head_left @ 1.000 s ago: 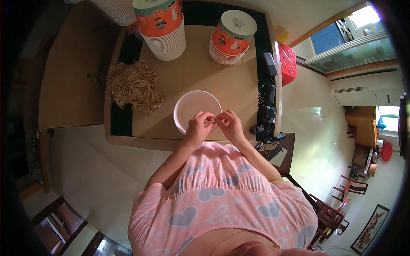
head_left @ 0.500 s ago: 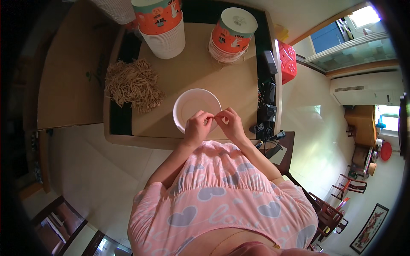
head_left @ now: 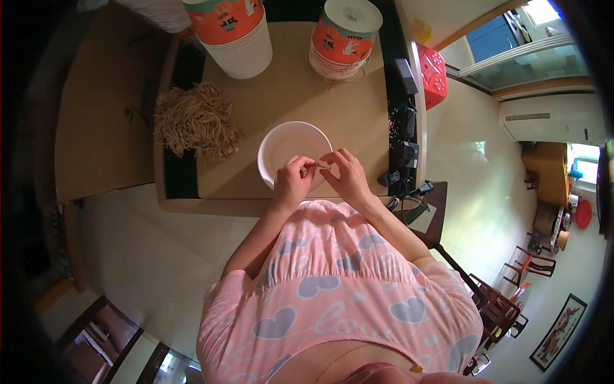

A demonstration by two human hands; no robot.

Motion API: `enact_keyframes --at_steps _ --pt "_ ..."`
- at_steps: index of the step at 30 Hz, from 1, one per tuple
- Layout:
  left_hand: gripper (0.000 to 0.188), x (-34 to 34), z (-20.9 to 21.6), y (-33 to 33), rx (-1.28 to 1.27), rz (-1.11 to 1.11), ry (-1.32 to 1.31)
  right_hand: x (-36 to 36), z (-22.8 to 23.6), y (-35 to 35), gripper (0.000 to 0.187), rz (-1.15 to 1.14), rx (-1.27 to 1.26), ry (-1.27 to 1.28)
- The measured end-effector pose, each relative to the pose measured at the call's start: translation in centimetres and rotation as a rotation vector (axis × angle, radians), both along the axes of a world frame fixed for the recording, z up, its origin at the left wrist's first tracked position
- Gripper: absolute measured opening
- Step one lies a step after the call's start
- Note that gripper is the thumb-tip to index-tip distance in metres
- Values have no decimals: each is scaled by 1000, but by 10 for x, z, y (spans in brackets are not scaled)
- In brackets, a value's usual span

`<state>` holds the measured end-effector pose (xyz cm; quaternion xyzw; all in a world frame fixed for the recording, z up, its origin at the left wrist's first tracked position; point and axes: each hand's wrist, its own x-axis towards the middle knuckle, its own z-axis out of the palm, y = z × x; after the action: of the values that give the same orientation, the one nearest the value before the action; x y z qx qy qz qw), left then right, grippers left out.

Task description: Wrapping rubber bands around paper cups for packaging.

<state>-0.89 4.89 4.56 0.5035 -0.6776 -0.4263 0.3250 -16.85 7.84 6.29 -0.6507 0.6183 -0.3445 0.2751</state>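
My left hand (head_left: 294, 182) and my right hand (head_left: 348, 178) meet over the near right rim of a white paper tub (head_left: 269, 144), which stands mouth up near the table's front edge. Both are closed in a pinch on a short, thin light string (head_left: 324, 167) that runs between the fingertips. The string's ends are hidden by my fingers. Beyond my left hand lies a loose heap of tan strings (head_left: 197, 121).
A tall stack of nested tubs (head_left: 236, 51), upside down with an orange-printed one on top, stands at the back left. A shorter stack (head_left: 345, 41) with string around it is back right. Black adapters and cables (head_left: 404, 153) line the right edge; a red stool (head_left: 433, 77) stands beyond.
My fingertips have moved slightly apart, and the string now shows between them. The whole view has shifted a little, so the table things sit higher.
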Motion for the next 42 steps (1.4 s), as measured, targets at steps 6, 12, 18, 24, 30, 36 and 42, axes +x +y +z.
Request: enact_keyframes --at_steps 6,12,18,24,30,36,42 --pt "8 10 -2 1 55 -4 -2 3 2 -1 22 104 50 85" --pt "8 11 4 2 124 4 -14 4 -9 -2 18 142 145 104" --pt "8 11 1 1 136 -23 12 8 2 -2 15 105 49 101" --pt "8 10 6 0 138 -34 -28 7 -3 -1 12 113 13 90" --pt "9 11 3 -1 174 -27 15 6 -7 -2 10 96 21 41" --pt "10 13 -3 0 254 -17 84 5 -9 -2 10 98 9 47" --pt "10 14 -7 0 285 -10 105 5 -10 -1 11 84 17 38"
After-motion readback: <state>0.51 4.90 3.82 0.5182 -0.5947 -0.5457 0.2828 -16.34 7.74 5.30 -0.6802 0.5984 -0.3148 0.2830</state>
